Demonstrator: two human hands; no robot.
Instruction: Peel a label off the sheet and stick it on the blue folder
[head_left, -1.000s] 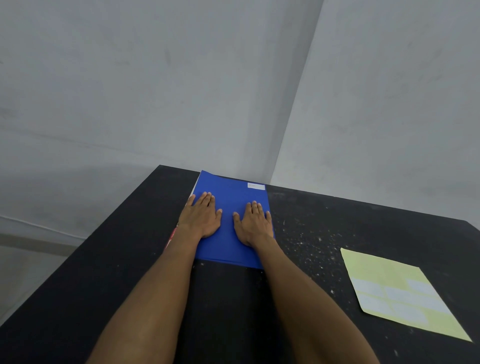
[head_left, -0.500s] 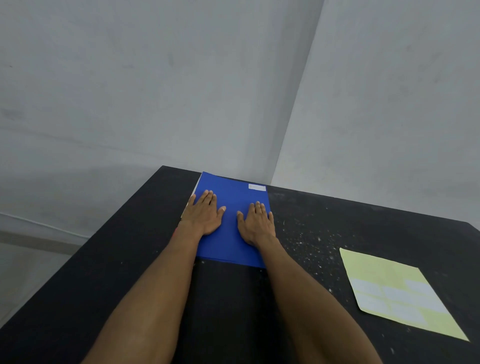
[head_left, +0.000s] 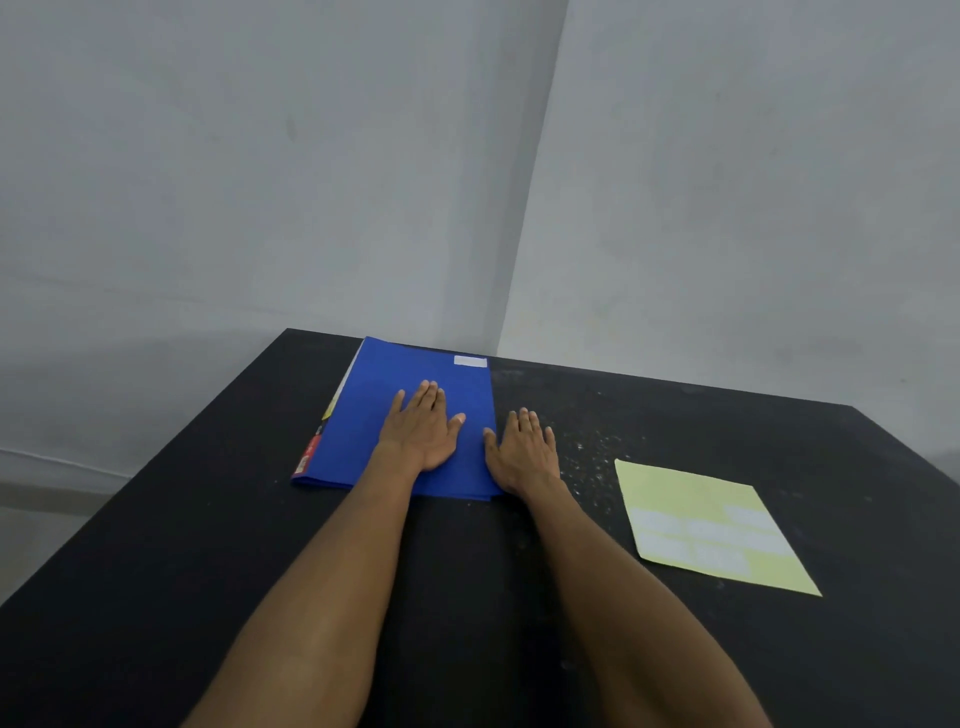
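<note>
The blue folder (head_left: 379, 415) lies flat on the black table, toward the far left. A white label (head_left: 470, 361) is stuck at its far right corner. My left hand (head_left: 423, 431) rests palm down on the folder's middle, fingers spread, holding nothing. My right hand (head_left: 524, 449) lies palm down across the folder's right edge, mostly on the table, also holding nothing. The pale yellow label sheet (head_left: 706, 525) with several white labels lies flat to the right, apart from both hands.
The black table (head_left: 208, 571) stands in a corner of two grey walls. White specks (head_left: 597, 447) are scattered between the folder and the sheet. Red and yellow paper edges (head_left: 311, 449) stick out from under the folder's left side.
Both hands have slid to the right across the folder. My right hand has moved off the cover onto its right edge and the table.
</note>
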